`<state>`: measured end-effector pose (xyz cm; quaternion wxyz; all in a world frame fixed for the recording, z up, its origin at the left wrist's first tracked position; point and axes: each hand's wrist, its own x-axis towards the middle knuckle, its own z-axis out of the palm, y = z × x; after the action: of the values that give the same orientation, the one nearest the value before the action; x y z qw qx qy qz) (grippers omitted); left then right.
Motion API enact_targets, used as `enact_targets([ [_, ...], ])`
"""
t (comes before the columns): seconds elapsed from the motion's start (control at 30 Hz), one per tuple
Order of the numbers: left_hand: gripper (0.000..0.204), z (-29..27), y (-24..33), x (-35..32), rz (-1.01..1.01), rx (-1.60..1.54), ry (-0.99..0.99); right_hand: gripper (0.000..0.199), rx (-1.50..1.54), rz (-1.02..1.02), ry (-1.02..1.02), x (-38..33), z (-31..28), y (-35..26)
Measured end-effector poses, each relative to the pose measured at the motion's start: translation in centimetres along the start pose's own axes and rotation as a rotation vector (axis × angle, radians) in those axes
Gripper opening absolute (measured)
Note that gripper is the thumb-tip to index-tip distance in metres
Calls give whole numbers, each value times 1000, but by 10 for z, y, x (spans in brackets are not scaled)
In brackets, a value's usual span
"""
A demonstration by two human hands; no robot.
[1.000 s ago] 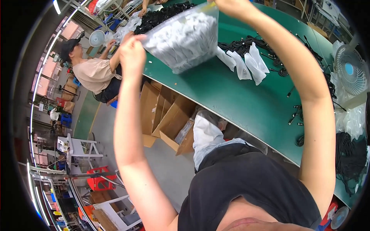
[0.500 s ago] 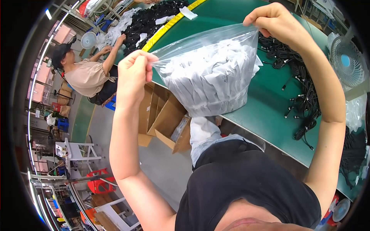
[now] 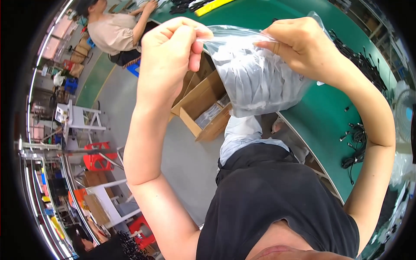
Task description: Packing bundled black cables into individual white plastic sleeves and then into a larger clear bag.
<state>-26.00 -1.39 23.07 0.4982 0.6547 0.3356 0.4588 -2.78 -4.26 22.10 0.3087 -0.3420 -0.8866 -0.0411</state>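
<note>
A clear plastic bag (image 3: pixel 264 82) hangs in front of me, packed with rows of small pale grey-white packets. My left hand (image 3: pixel 173 52) is closed on the left corner of the bag's top edge, thumb against fingers. Further along that edge my right hand (image 3: pixel 299 45) pinches the plastic between thumb and fingers, and a loose flap of film stands up behind it. The bag's lower end is at the near edge of the green table (image 3: pixel 312 117). What the packets hold cannot be made out.
An open cardboard box (image 3: pixel 203 108) with clear-wrapped items stands on the floor below the bag. Black cables (image 3: pixel 357 143) lie along the table's right side, near a fan (image 3: pixel 404 108). At upper left a person (image 3: pixel 115 32) works at the table. Red stools (image 3: pixel 99 156) are at left.
My right hand has moved inward along the bag's top edge, closer to my left hand. The stretched opening has narrowed. My view has turned and shifted.
</note>
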Motion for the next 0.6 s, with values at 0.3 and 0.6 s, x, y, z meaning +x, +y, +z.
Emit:
enact_targets([
  [0.3, 19, -107, -52, -5, 119, -192, 245, 26, 247, 108, 24, 91, 101, -13],
  [0.6, 50, -157, -193, -20, 320, 1123, 238, 15, 395, 115, -164, 65, 326, 40],
])
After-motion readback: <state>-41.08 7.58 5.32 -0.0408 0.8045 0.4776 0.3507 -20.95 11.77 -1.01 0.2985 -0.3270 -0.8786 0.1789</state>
